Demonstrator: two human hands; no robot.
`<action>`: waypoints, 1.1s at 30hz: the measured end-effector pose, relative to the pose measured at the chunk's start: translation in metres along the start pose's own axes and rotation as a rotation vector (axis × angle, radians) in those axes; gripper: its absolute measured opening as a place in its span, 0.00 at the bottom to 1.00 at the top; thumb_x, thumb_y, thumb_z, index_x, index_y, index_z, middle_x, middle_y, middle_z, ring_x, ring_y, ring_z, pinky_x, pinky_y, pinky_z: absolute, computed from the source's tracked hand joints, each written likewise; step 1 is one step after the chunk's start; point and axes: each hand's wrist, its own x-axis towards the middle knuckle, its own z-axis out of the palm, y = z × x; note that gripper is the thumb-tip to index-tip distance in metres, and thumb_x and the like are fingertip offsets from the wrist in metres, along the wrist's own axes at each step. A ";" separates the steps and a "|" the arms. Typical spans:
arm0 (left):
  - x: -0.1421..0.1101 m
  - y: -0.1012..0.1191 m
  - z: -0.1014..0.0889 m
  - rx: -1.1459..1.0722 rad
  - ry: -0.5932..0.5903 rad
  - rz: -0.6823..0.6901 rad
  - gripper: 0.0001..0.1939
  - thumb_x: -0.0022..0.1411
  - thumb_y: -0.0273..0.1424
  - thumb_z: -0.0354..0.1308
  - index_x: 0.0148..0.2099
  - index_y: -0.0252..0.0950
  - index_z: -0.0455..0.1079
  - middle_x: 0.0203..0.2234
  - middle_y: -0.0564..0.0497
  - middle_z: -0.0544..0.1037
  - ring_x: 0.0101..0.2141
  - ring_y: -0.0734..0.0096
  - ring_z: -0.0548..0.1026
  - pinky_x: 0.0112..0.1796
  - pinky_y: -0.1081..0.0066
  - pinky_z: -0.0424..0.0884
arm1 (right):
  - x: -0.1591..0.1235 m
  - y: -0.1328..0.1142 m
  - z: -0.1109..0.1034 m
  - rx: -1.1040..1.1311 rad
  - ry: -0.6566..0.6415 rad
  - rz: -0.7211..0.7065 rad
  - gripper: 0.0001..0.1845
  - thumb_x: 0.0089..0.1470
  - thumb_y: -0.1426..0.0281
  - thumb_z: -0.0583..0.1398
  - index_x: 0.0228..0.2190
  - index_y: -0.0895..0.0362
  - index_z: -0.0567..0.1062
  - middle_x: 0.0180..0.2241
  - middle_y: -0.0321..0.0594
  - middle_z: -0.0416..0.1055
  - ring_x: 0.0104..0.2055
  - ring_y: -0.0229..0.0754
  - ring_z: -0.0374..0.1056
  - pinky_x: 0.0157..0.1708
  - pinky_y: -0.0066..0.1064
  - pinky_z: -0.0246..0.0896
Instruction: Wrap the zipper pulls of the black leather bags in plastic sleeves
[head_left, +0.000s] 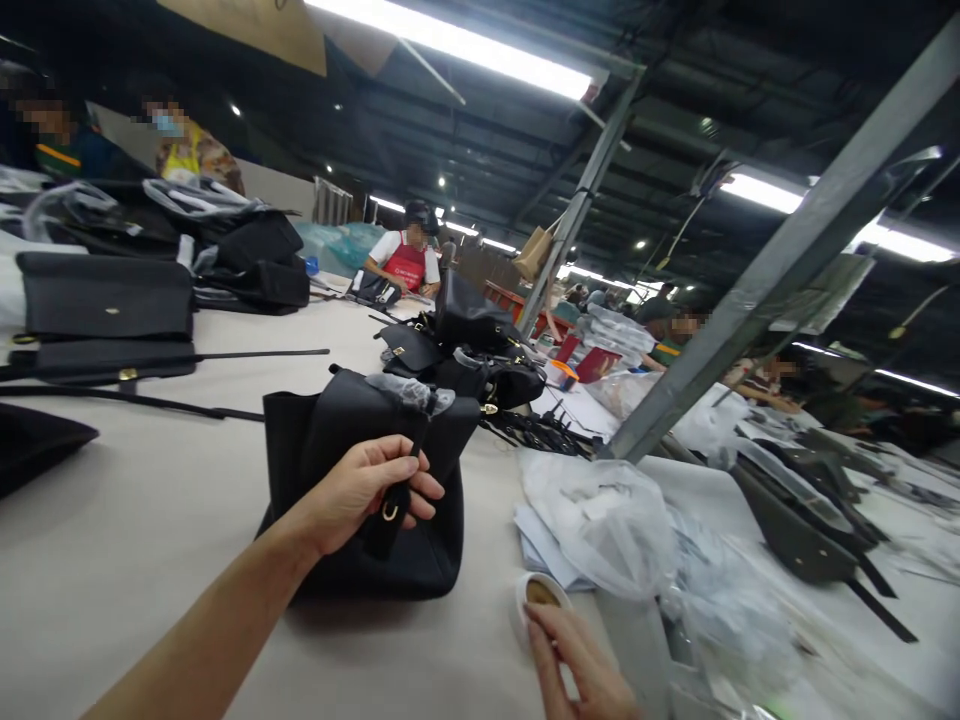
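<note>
A black leather strap (397,500) is gripped by the left hand (360,495), with the fingers (424,485) curled closed around it and a small gold-coloured ring (389,511) hanging at its lower end, just below the fist. The strap is held against a black leather handbag (442,550), and where the two join is hidden by the hand. The bag is stood on a cream-covered work table (142,540), in the middle of the view, directly beyond the left hand. Its long axis is laid roughly left to right with a slight tilt, while the strap is held across that axis, down the near face. A bunch of clear plastic (409,392) is seen at the bag's top edge. The left hand is clearly the nearer of the two to the bag. The right hand (581,665) is placed well apart at the near right, its fingers (547,625) half curled at a small round tin (541,597) with a white rim and tan contents; whether the tin is held or only touched cannot be told. Crumpled clear plastic bags (592,520) are heaped beyond it, and a dark olive bag panel (795,530) is laid further right. Flat black bag panels (105,295) are stacked at the far left, black handbags (465,325) are piled further along the table, and a co-worker in a red apron (405,265) is seated at the far end.
</note>
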 end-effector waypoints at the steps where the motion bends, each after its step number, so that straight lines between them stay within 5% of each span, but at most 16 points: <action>1: -0.001 -0.001 -0.001 0.006 -0.011 0.005 0.11 0.57 0.36 0.63 0.36 0.33 0.67 0.30 0.45 0.82 0.25 0.69 0.79 0.23 0.76 0.72 | 0.002 0.014 -0.014 -0.083 -0.020 -0.004 0.09 0.55 0.67 0.62 0.36 0.46 0.82 0.37 0.41 0.80 0.39 0.50 0.76 0.42 0.37 0.68; 4: -0.001 -0.002 -0.003 0.020 -0.029 0.030 0.13 0.57 0.37 0.63 0.35 0.33 0.67 0.28 0.46 0.81 0.25 0.70 0.79 0.24 0.77 0.71 | 0.000 0.053 -0.040 -0.339 -0.188 -0.073 0.15 0.53 0.63 0.63 0.44 0.47 0.81 0.45 0.47 0.78 0.46 0.59 0.74 0.45 0.47 0.69; 8: 0.001 -0.005 -0.002 0.030 -0.013 0.053 0.13 0.57 0.38 0.64 0.35 0.33 0.68 0.28 0.47 0.81 0.25 0.71 0.78 0.25 0.77 0.71 | -0.008 0.078 -0.032 -0.536 -0.251 -0.120 0.19 0.52 0.61 0.63 0.47 0.47 0.79 0.56 0.50 0.70 0.57 0.68 0.64 0.49 0.56 0.67; 11: 0.002 -0.006 -0.003 0.028 -0.010 0.052 0.13 0.58 0.38 0.63 0.36 0.33 0.68 0.28 0.47 0.81 0.25 0.71 0.78 0.26 0.76 0.70 | -0.002 0.075 -0.024 -0.511 -0.375 -0.131 0.10 0.53 0.60 0.62 0.35 0.47 0.82 0.55 0.46 0.71 0.58 0.65 0.64 0.51 0.52 0.66; 16: -0.001 -0.007 -0.005 0.053 -0.028 0.051 0.13 0.59 0.39 0.62 0.36 0.33 0.68 0.29 0.47 0.81 0.27 0.70 0.78 0.28 0.75 0.70 | 0.042 0.062 -0.021 -0.349 -0.437 0.101 0.21 0.64 0.60 0.49 0.37 0.51 0.80 0.44 0.41 0.79 0.47 0.47 0.75 0.46 0.30 0.70; 23: -0.004 -0.006 -0.005 0.084 -0.018 0.065 0.14 0.60 0.40 0.61 0.35 0.33 0.68 0.29 0.47 0.81 0.28 0.70 0.78 0.30 0.74 0.70 | 0.090 0.087 0.008 -0.576 -0.470 0.067 0.12 0.52 0.69 0.60 0.38 0.60 0.79 0.50 0.56 0.74 0.53 0.59 0.68 0.53 0.43 0.60; 25: -0.004 -0.006 -0.005 0.082 -0.009 0.071 0.14 0.60 0.40 0.61 0.35 0.33 0.68 0.29 0.47 0.81 0.28 0.70 0.78 0.30 0.74 0.70 | 0.093 0.090 0.011 -0.635 -0.517 0.057 0.08 0.52 0.71 0.59 0.31 0.58 0.79 0.45 0.54 0.75 0.48 0.56 0.71 0.48 0.40 0.62; 33: -0.002 -0.007 -0.009 0.062 -0.015 0.080 0.13 0.60 0.40 0.61 0.35 0.33 0.69 0.29 0.47 0.81 0.29 0.70 0.78 0.31 0.74 0.70 | 0.095 0.089 0.008 -0.647 -0.603 0.033 0.17 0.60 0.74 0.49 0.27 0.55 0.76 0.39 0.47 0.76 0.39 0.45 0.72 0.39 0.31 0.59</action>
